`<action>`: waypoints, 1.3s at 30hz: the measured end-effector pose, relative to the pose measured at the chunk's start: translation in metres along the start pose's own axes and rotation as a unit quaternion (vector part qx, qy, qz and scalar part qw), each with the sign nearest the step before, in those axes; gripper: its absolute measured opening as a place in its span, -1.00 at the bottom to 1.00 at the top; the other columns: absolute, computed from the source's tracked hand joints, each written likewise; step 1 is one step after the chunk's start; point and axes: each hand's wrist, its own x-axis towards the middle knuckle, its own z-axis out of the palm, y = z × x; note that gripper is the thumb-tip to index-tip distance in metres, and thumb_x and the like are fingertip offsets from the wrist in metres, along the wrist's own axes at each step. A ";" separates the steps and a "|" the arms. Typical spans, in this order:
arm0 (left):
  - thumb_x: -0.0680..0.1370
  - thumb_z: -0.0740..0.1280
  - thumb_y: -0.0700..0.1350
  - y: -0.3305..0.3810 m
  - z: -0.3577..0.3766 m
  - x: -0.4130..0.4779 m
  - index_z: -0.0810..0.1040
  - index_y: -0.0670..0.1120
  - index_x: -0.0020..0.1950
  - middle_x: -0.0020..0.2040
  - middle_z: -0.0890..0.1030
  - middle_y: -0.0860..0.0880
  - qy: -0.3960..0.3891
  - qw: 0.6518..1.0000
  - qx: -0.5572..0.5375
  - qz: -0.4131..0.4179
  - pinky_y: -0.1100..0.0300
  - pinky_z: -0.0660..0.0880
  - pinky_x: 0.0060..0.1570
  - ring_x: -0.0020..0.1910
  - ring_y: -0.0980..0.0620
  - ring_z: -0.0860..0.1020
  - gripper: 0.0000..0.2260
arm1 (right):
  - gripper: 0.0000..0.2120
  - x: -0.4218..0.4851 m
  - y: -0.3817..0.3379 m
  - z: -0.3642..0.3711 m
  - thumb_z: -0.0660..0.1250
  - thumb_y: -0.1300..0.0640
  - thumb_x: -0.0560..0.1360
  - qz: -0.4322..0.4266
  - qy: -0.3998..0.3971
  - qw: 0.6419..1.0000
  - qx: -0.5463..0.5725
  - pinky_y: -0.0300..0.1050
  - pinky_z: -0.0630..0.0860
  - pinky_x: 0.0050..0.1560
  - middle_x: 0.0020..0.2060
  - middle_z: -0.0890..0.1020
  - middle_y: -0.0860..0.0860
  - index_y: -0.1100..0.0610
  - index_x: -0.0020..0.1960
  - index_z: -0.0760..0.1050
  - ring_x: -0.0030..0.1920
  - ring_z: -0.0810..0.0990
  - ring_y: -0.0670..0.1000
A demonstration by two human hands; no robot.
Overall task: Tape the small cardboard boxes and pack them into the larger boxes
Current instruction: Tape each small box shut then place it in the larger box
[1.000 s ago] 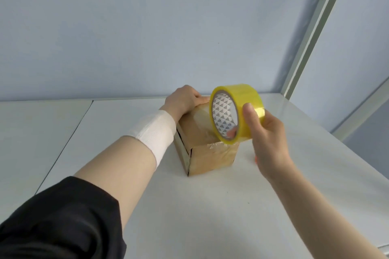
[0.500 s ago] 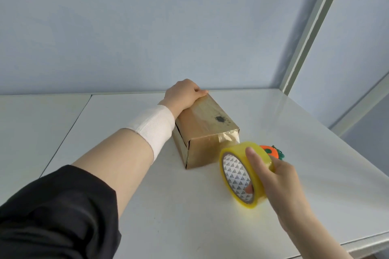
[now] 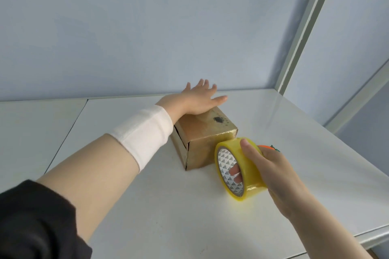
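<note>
Now | left hand [image 3: 197, 99] flat on box [image 3: 202, 132] | right hand [image 3: 271, 172] grips tape roll [image 3: 237, 170], hiding orange object [image 3: 266, 147]

Left hand [image 3: 197, 99] flat on small box [image 3: 205, 140]; right hand [image 3: 273, 172] w/ tape roll [image 3: 239, 169] (grip thru core).

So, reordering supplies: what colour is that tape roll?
Yellow tape roll, its inner core white with small grey triangles; seen in the head view.

No words, numbers or brand names read anywhere here. The tape roll [image 3: 237, 169] shows only a repeating pattern of small grey triangles on its white inner core, and the small cardboard box [image 3: 205, 139] carries just a dark smudge on top, nothing legible.
</note>
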 end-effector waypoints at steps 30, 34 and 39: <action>0.63 -0.02 0.12 0.049 0.028 -0.041 0.13 0.11 0.51 0.55 -0.11 0.09 0.012 1.000 0.016 0.012 0.21 -0.26 0.42 0.48 0.22 -0.26 -0.56 | -0.75 0.013 -0.001 -0.015 0.12 -0.08 0.59 0.025 -0.249 0.968 0.032 -0.22 0.53 -0.34 -0.42 0.66 -0.04 0.08 0.03 0.43 -0.45 0.62 -0.02; 0.62 -0.07 0.15 0.049 0.029 -0.040 0.03 0.16 0.51 0.55 -0.18 0.07 -0.040 0.997 0.061 0.015 0.15 -0.29 0.45 0.48 0.19 -0.30 -0.55 | -0.74 0.014 -0.001 -0.013 0.12 -0.09 0.59 0.033 -0.240 0.970 0.036 -0.19 0.55 -0.32 -0.41 0.67 -0.03 0.09 0.03 0.43 -0.44 0.63 0.00; 0.61 -0.13 0.18 0.039 0.016 -0.030 -0.01 0.15 0.52 0.54 -0.23 0.04 0.013 1.000 0.007 -0.017 0.08 -0.33 0.44 0.49 0.17 -0.28 -0.53 | -0.75 0.014 -0.003 -0.015 0.14 -0.07 0.59 0.027 -0.235 0.971 0.024 -0.16 0.54 -0.31 -0.41 0.67 -0.01 0.10 0.01 0.46 -0.43 0.62 0.01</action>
